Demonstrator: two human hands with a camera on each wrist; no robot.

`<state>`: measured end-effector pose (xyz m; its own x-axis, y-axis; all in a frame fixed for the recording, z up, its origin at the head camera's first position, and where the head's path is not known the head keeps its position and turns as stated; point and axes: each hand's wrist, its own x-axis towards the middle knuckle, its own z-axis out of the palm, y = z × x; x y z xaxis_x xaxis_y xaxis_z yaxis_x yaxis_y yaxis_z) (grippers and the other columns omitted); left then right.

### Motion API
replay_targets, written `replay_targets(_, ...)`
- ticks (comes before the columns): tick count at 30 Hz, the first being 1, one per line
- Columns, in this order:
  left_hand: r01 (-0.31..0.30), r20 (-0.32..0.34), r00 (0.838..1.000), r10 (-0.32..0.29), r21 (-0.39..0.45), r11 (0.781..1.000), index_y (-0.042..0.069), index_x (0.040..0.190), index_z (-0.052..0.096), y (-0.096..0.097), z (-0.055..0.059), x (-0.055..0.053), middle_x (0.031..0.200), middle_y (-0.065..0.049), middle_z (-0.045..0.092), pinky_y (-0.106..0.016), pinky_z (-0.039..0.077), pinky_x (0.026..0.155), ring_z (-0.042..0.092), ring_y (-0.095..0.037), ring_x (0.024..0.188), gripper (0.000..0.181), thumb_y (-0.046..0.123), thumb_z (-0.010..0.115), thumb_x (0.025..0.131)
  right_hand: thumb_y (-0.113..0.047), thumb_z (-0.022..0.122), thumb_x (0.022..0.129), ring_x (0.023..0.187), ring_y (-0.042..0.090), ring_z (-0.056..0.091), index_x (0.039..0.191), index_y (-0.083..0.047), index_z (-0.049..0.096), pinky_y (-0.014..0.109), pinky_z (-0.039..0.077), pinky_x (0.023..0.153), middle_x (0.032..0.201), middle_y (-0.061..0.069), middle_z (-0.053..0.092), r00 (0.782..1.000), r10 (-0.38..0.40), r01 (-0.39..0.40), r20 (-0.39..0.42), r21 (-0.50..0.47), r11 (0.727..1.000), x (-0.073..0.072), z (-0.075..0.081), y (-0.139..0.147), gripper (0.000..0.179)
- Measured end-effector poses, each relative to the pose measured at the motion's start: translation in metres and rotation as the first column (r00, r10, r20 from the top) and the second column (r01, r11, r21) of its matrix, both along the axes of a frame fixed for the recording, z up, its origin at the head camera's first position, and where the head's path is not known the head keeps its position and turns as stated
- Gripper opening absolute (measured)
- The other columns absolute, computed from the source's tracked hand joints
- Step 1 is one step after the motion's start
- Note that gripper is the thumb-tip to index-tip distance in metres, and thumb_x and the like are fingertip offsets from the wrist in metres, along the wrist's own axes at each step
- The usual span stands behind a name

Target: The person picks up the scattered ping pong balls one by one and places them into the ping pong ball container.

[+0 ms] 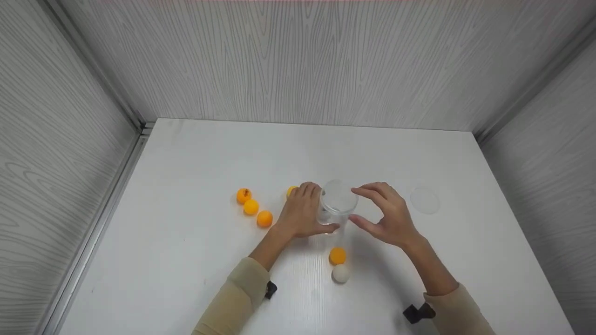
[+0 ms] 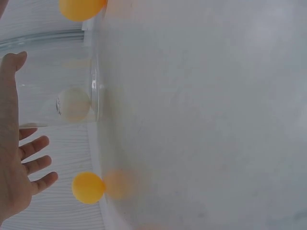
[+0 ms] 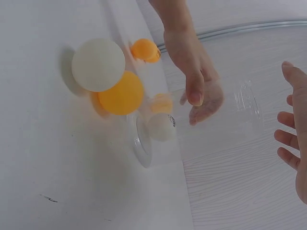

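The left hand (image 1: 301,211) gripped a clear jar (image 1: 340,201) upright on the table (image 1: 186,279), a white ball (image 3: 161,127) inside; the right hand (image 1: 390,216), spread, hovered just beside it.

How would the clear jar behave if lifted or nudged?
The clear jar is probably stiff: its outline looks evenly cylindrical. Likely apt to tip if pushed high, being taller than wide. The white ball inside may roll when the jar tilts, since nothing visible wedges it.
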<state>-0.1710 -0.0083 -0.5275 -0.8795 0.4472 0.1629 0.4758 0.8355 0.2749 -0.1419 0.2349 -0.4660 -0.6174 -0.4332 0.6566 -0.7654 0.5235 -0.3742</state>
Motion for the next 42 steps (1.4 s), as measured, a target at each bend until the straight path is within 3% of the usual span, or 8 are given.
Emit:
replay_targets(9, -0.012, 0.025, 1.000, 0.013, -0.024, 1.000, 0.011, 0.143, 0.049, 0.001, 0.002, 0.000, 0.143, -0.009, 0.056, -0.043, 0.044, 0.121, 0.050, -0.028, 0.139, 0.095, 0.080, 0.068, 0.080, -0.044, 0.079, 0.093, 0.105, 0.026, 0.067, 0.128, -0.009, 0.072, 0.014, 0.047, 0.105, 0.115, 0.011, 0.072, 1.000, -0.008, 0.008, -0.012, 0.007, 1.000, 0.009, 0.000, 0.004, 0.050)
replay_targets(19, 0.005, 0.027, 1.000, -0.005, -0.002, 1.000, 0.011, 0.140, 0.050, 0.000, 0.002, -0.001, 0.139, -0.009, 0.057, -0.043, 0.044, 0.121, 0.050, -0.028, 0.138, 0.092, 0.078, 0.070, 0.081, -0.046, 0.078, 0.093, 0.103, 0.025, 0.067, 0.128, -0.009, 0.073, 0.014, 0.047, 0.103, 0.113, 0.010, 0.072, 1.000, 0.008, -0.008, -0.025, -0.001, 1.000, 0.018, -0.005, 0.006, 0.051)
replay_targets(27, 0.003, 0.025, 1.000, -0.003, -0.008, 1.000, 0.011, 0.139, 0.050, 0.000, 0.002, -0.001, 0.141, -0.009, 0.056, -0.043, 0.043, 0.122, 0.050, -0.028, 0.139, 0.091, 0.079, 0.069, 0.081, -0.043, 0.079, 0.093, 0.100, 0.023, 0.066, 0.128, -0.009, 0.073, 0.013, 0.048, 0.102, 0.111, 0.009, 0.072, 0.995, 0.031, -0.029, -0.091, 0.015, 0.999, 0.024, -0.012, 0.006, 0.049)
replay_targets(33, 0.008, 0.011, 1.000, -0.008, -0.017, 1.000, 0.010, 0.140, 0.051, 0.000, 0.000, -0.001, 0.142, -0.009, 0.057, -0.042, 0.043, 0.122, 0.049, -0.027, 0.139, 0.092, 0.080, 0.066, 0.082, -0.047, 0.075, 0.096, 0.099, 0.022, 0.066, 0.128, -0.010, 0.073, 0.014, 0.049, 0.099, 0.111, 0.007, 0.072, 0.996, 0.033, -0.032, -0.077, 0.011, 0.999, 0.031, -0.022, 0.004, 0.049)
replay_targets(42, 0.003, -0.004, 1.000, -0.004, -0.015, 1.000, 0.011, 0.140, 0.050, 0.000, 0.000, 0.001, 0.141, -0.009, 0.057, -0.042, 0.045, 0.120, 0.050, -0.027, 0.137, 0.091, 0.079, 0.066, 0.082, -0.036, 0.088, 0.086, 0.101, 0.021, 0.067, 0.125, -0.009, 0.074, 0.013, 0.050, 0.100, 0.114, 0.005, 0.073, 0.997, 0.057, -0.056, -0.045, 0.025, 0.998, 0.039, -0.037, 0.002, 0.050)
